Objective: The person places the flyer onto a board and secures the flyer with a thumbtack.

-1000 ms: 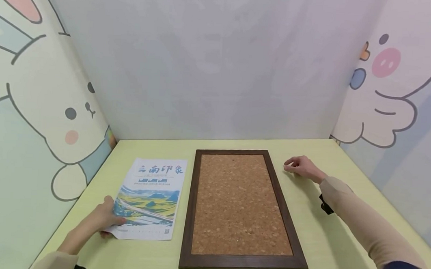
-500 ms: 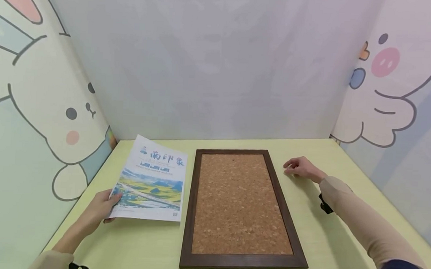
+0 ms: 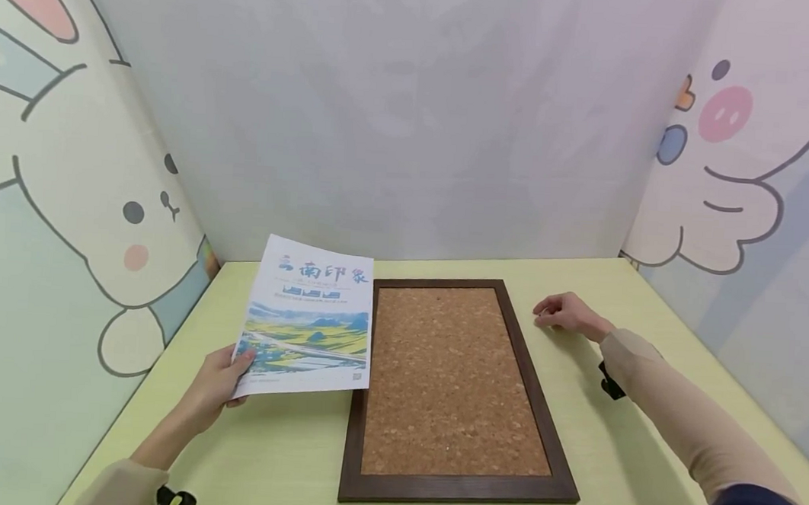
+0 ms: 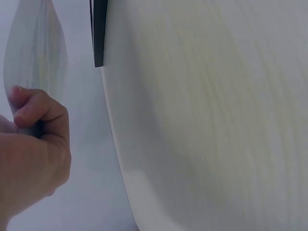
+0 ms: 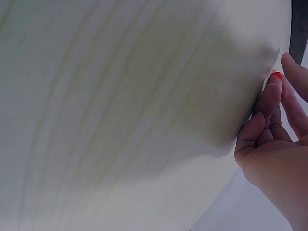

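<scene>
Above the desk (image 3: 277, 459), the poster (image 3: 308, 324) — lying there a second ago — is lifted, free to shift and nearer the corkboard (image 3: 455, 385); the left hand (image 3: 214, 386) grips its edge, the right hand's (image 3: 567, 313) fingers pinch a small red thing (image 5: 277, 75).

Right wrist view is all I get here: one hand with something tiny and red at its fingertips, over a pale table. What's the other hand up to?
Observer: The head view shows the left hand pinching a printed sheet near its lower left corner.
Operator: Oh, nice! And what's that dark strip at the top right of my picture?
Observer: Probably part of the brown frame round a cork board; the head view shows that board lying flat on the table, between the sheet's side and the right hand.
</scene>
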`<state>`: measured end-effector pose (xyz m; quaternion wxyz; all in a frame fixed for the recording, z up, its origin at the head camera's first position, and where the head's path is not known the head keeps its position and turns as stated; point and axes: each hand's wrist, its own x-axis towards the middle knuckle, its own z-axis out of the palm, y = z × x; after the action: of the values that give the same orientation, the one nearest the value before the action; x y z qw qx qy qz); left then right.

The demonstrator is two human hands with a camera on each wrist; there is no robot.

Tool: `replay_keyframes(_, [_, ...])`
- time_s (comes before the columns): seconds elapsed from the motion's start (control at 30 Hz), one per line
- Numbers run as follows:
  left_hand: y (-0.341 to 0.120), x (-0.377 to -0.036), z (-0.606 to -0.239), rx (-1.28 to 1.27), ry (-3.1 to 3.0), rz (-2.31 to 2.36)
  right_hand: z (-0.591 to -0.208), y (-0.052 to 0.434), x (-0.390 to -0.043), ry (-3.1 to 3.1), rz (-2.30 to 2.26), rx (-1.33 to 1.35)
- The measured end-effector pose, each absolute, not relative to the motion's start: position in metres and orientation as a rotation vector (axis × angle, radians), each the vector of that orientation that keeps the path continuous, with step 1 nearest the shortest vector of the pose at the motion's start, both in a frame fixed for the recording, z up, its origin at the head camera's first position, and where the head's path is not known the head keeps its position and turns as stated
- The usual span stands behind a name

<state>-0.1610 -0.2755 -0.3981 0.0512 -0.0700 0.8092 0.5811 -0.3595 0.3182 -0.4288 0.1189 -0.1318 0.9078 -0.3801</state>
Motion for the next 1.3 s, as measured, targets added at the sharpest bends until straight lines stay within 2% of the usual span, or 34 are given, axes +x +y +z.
replay_keyframes(0.77, [-0.168,-0.166,-0.406,-0.219,2.363,1.945,-0.433,0.319,-0.358,2.677,-1.145,-0.388])
replay_keyframes(1.3, [-0.116,-0.150,-0.418,-0.141,2.199,1.985,-0.429,0.316,-0.354,2.717,-1.131,-0.340])
